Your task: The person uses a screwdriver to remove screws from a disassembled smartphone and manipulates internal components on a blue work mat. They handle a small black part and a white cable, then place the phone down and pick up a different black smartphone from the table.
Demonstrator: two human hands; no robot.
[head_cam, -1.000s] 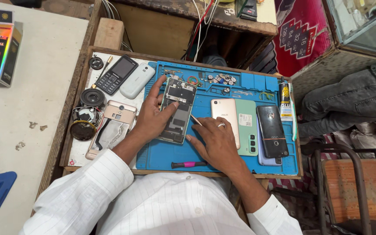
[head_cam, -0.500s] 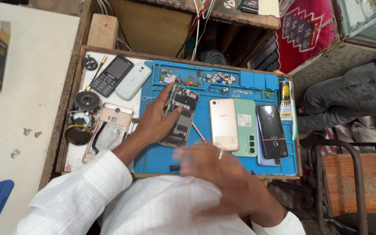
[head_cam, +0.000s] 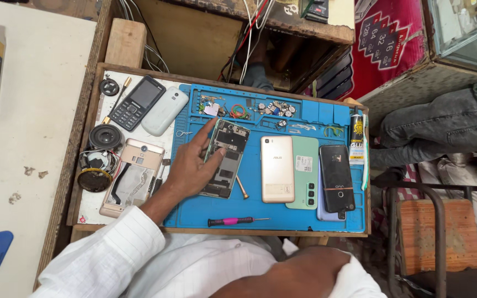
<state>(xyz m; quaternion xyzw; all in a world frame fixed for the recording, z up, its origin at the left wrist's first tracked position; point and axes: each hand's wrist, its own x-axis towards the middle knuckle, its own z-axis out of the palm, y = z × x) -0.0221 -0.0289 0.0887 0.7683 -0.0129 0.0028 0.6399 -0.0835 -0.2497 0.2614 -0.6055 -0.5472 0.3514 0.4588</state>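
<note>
My left hand rests on the left edge of an opened phone with its circuit board showing, which lies on a blue repair mat. The index finger points up along the phone's side and the thumb presses onto it. My right hand has drawn back to my lap at the bottom edge, loosely curled, and nothing shows in it. A small tool with a brass tip lies just right of the opened phone. A pink and black screwdriver lies near the mat's front edge.
On the mat lie a gold phone, a green phone and a black phone, with a glue tube at the right. Left of the mat are a keypad phone, a white phone, a gold phone shell and speakers.
My right hand left the mat beside the opened phone and pulled back down to my lap. My left hand stayed on the phone. The camera view shifted slightly.
</note>
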